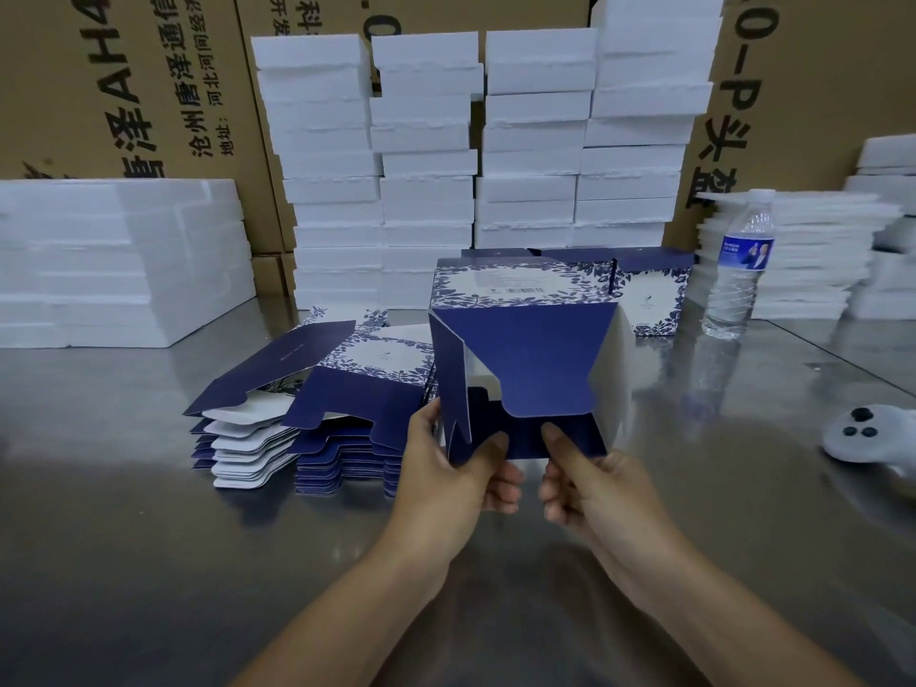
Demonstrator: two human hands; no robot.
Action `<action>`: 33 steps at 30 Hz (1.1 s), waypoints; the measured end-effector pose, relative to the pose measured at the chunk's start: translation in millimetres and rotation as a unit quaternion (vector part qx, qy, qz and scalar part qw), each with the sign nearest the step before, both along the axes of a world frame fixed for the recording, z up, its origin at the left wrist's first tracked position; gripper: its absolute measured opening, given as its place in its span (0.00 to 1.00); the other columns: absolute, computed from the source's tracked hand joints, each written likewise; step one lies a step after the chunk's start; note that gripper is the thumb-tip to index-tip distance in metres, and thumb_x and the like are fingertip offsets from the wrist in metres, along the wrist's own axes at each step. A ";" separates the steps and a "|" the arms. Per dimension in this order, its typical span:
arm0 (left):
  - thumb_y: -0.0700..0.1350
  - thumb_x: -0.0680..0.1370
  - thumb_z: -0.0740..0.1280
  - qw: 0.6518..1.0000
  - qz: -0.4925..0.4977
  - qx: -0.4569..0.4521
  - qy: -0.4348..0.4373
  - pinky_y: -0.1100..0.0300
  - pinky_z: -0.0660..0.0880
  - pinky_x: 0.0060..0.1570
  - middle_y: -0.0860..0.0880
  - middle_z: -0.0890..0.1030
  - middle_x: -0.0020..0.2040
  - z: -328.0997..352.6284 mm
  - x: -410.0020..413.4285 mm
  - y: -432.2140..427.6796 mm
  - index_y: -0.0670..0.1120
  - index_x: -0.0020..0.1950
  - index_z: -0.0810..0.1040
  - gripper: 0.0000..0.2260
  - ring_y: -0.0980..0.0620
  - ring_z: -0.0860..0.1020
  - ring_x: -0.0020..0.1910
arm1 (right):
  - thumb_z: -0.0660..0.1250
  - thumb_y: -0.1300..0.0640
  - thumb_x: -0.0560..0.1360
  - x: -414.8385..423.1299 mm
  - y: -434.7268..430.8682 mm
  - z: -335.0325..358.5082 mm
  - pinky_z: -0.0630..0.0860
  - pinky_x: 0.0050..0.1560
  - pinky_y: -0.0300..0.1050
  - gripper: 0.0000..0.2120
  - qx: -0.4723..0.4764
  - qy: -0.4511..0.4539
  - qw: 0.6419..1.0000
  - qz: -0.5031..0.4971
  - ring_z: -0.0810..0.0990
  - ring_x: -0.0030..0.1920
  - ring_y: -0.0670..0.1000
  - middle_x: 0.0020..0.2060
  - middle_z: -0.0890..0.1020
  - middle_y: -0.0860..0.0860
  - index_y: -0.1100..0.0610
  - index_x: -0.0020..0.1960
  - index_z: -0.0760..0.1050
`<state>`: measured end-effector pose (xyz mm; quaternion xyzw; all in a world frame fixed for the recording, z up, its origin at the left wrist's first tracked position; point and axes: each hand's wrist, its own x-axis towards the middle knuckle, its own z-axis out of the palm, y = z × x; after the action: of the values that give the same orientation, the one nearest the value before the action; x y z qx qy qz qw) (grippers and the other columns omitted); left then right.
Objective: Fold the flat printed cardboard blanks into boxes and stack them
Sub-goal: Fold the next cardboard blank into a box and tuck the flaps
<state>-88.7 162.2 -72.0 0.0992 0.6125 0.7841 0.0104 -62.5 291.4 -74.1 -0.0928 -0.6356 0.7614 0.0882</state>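
Hands met at the near, open end of a partly folded box (530, 295), which was raised just above the steel worktop (148, 538) at the centre of the view. The left hand (448, 471) pinched the lower flap (520, 438) near the left side flap, thumb on the dark blue inner face and fingers curled underneath. The right hand (595, 488) pinched the same lower flap further right, thumb pressed on top and fingers tucked below. The upper tongue flap (535, 359) hung down over the opening, and the box's floral printed panel faced up and away.

Just left of the box, a stack of flat blanks (317, 428) lay on the worktop. Behind it stood finished boxes (649, 290), with a water bottle (738, 270) to their right. White foam stacks (426, 166) rose along the back.
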 end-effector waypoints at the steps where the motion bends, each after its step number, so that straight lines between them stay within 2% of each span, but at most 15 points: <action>1: 0.37 0.77 0.66 1.000 0.003 -0.001 0.004 0.62 0.75 0.27 0.46 0.80 0.28 0.4 -0.1 -0.2 0.37 0.69 0.61 0.23 0.51 0.77 0.25 | 0.66 0.52 0.75 0.2 -1.3 0.0 0.72 0.28 0.37 0.17 -0.015 0.000 1.000 0.004 0.73 0.23 0.48 0.24 0.76 0.54 0.60 0.31 0.74; 5: 0.37 0.77 0.67 1.000 0.007 -0.011 0.014 0.62 0.75 0.27 0.46 0.80 0.27 -1.0 1.3 2.6 0.38 0.69 0.62 0.23 0.52 0.77 0.24 | 0.67 0.52 0.74 1.7 -8.3 -1.7 0.73 0.32 0.40 0.16 -0.036 0.020 0.998 0.045 0.73 0.27 0.51 0.27 0.75 0.57 0.62 0.33 0.75; 8: 0.38 0.77 0.67 1.000 0.008 -0.018 0.023 0.63 0.75 0.27 0.47 0.80 0.27 -2.6 1.3 3.9 0.40 0.67 0.64 0.21 0.53 0.77 0.24 | 0.65 0.54 0.75 2.6 -8.5 -0.7 0.73 0.32 0.38 0.16 -0.021 0.033 0.997 0.062 0.72 0.27 0.50 0.27 0.74 0.57 0.65 0.35 0.75; 11: 0.40 0.76 0.68 0.999 0.013 -0.018 0.032 0.63 0.75 0.29 0.48 0.80 0.28 -3.1 1.7 4.4 0.39 0.68 0.63 0.23 0.52 0.78 0.25 | 0.66 0.54 0.75 3.2 -5.2 0.9 0.71 0.30 0.37 0.14 -0.015 0.046 0.997 0.061 0.71 0.26 0.48 0.26 0.74 0.54 0.61 0.34 0.74; 14: 0.40 0.76 0.69 1.000 -0.003 -0.007 0.028 0.62 0.77 0.32 0.49 0.81 0.30 -2.7 2.5 4.8 0.41 0.68 0.63 0.24 0.53 0.79 0.28 | 0.66 0.55 0.75 2.7 -3.0 1.5 0.70 0.29 0.37 0.14 -0.017 0.050 0.997 0.060 0.70 0.26 0.48 0.27 0.74 0.55 0.61 0.34 0.75; 20: 0.36 0.76 0.68 0.999 -0.034 0.012 0.005 0.61 0.77 0.34 0.47 0.81 0.32 -4.8 0.2 3.2 0.40 0.69 0.63 0.24 0.52 0.78 0.30 | 0.67 0.53 0.75 1.6 -4.3 -0.5 0.74 0.29 0.35 0.19 -0.034 0.018 0.998 0.053 0.73 0.24 0.46 0.24 0.75 0.52 0.56 0.26 0.79; 23: 0.36 0.76 0.68 0.999 -0.030 0.022 -0.015 0.61 0.77 0.33 0.46 0.81 0.32 -4.7 -3.5 -0.1 0.39 0.69 0.63 0.24 0.52 0.78 0.29 | 0.66 0.49 0.75 -0.5 0.1 -0.4 0.74 0.30 0.36 0.18 -0.039 -0.014 0.998 0.038 0.74 0.25 0.46 0.24 0.76 0.51 0.58 0.30 0.79; 27: 0.36 0.76 0.68 0.999 -0.036 0.016 -0.026 0.60 0.78 0.34 0.46 0.81 0.31 -5.8 -5.9 -2.9 0.40 0.71 0.60 0.26 0.52 0.78 0.29 | 0.66 0.51 0.76 -4.2 5.5 -2.1 0.71 0.26 0.34 0.16 -0.021 -0.040 0.999 0.024 0.70 0.23 0.44 0.23 0.73 0.50 0.60 0.34 0.74; 33: 0.42 0.83 0.57 0.999 -0.046 -0.008 -0.023 0.60 0.75 0.26 0.45 0.78 0.26 -6.7 -12.5 -2.7 0.41 0.72 0.58 0.19 0.51 0.75 0.22 | 0.67 0.51 0.75 -4.8 11.2 -0.4 0.69 0.25 0.34 0.16 -0.032 -0.053 0.998 0.011 0.68 0.22 0.44 0.23 0.72 0.50 0.60 0.35 0.73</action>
<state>-101.1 159.5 -78.7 0.1094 0.6131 0.7800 0.0608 -67.3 302.7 -74.5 -0.1286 -0.6159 0.7761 0.0429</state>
